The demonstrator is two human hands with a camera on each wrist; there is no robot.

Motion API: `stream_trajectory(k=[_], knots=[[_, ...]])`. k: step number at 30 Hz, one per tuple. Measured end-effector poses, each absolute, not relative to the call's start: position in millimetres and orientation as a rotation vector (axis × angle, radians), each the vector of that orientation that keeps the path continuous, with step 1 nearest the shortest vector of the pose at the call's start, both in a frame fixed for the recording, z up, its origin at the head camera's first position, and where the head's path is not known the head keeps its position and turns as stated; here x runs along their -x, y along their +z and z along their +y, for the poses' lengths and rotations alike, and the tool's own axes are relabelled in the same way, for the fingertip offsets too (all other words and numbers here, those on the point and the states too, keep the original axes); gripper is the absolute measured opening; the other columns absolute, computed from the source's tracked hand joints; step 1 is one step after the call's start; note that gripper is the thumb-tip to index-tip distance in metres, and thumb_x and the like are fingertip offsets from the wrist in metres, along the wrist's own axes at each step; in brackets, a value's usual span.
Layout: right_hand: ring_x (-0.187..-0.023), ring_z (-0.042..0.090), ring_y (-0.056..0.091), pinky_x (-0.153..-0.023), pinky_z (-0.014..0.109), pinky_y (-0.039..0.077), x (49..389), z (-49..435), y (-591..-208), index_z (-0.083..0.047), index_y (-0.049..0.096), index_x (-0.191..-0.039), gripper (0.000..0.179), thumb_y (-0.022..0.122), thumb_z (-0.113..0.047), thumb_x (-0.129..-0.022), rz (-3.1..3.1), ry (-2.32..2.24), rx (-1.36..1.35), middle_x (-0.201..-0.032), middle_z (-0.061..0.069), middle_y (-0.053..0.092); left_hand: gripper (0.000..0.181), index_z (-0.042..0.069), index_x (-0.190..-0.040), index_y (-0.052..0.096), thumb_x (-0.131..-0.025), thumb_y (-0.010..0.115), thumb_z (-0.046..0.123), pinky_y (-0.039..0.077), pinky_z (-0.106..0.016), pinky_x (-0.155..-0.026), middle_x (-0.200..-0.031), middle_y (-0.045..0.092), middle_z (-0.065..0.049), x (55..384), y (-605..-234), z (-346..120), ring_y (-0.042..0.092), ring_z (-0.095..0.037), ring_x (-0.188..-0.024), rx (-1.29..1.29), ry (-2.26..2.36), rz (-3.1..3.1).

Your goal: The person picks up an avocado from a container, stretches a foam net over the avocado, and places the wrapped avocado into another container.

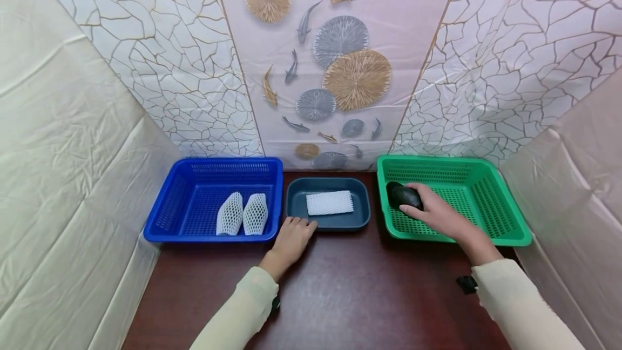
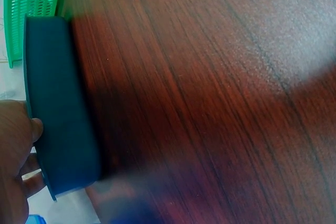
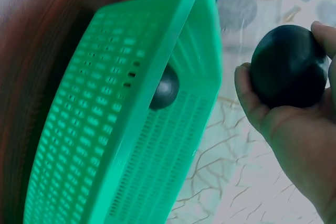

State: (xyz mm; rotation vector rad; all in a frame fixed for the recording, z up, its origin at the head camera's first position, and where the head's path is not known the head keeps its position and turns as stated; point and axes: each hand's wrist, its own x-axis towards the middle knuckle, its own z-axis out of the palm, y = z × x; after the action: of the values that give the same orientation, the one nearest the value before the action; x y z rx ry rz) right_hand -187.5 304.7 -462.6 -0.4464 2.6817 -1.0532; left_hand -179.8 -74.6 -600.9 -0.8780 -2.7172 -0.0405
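Note:
My right hand (image 1: 432,209) grips a dark, smooth, egg-shaped avocado (image 3: 289,66) over the left part of the green basket (image 1: 515,231). Thumb and fingers curl round its sides. Another dark avocado (image 3: 167,88) lies in the basket, partly hidden behind the near wall in the right wrist view. At the near left corner of the dark blue-grey tray (image 1: 362,220), my left hand (image 1: 293,236) holds the rim; its thumb (image 2: 37,129) lies against the outer wall. A flat white foam net sleeve (image 1: 330,203) lies inside the tray.
On the left stands a blue basket (image 1: 162,231) with two rounded-out white foam net sleeves (image 1: 229,215) near its front right corner. Both baskets and the tray line up along the back of the dark wooden table (image 1: 350,285). Patterned cloth (image 1: 194,69) hangs behind; plain cloth covers both sides.

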Motion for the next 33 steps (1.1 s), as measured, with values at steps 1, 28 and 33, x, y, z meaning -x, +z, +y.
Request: stream_trajectory(k=[1, 28, 33], knots=[[-0.115, 0.038, 0.056, -0.083, 0.044, 0.052, 186, 302, -463, 0.004, 0.030, -0.154, 0.068, 0.059, -0.034, -0.106, 2.688, -1.057, 0.467, -0.146, 0.030, 0.041, 0.014, 0.015, -0.109, 0.068, -0.099, 0.062, 0.008, 0.055, -0.042, -0.084, -0.097, 0.075, -0.005, 180, -601, -75, 0.070, -0.024, -0.091, 0.876, -0.040, -2.715], [-0.113, 0.022, 0.055, -0.087, 0.042, 0.052, 136, 242, -498, -0.007, 0.040, -0.151, 0.062, 0.067, -0.033, -0.101, 2.800, -0.935, 0.756, -0.139, 0.012, 0.050, 0.014, 0.016, -0.110, 0.069, -0.099, 0.065, 0.008, 0.055, -0.041, -0.082, -0.099, 0.075, -0.004, 181, -600, -75, 0.070, -0.023, -0.090, 0.884, -0.052, -2.717], [-0.112, 0.019, 0.054, -0.087, 0.038, 0.053, 130, 233, -511, -0.008, 0.042, -0.149, 0.060, 0.069, -0.031, -0.100, 2.788, -0.944, 0.811, -0.138, 0.011, 0.050, 0.014, 0.016, -0.110, 0.070, -0.099, 0.064, 0.009, 0.054, -0.041, -0.081, -0.099, 0.076, -0.005, 180, -599, -75, 0.070, -0.023, -0.090, 0.889, -0.053, -2.722]])
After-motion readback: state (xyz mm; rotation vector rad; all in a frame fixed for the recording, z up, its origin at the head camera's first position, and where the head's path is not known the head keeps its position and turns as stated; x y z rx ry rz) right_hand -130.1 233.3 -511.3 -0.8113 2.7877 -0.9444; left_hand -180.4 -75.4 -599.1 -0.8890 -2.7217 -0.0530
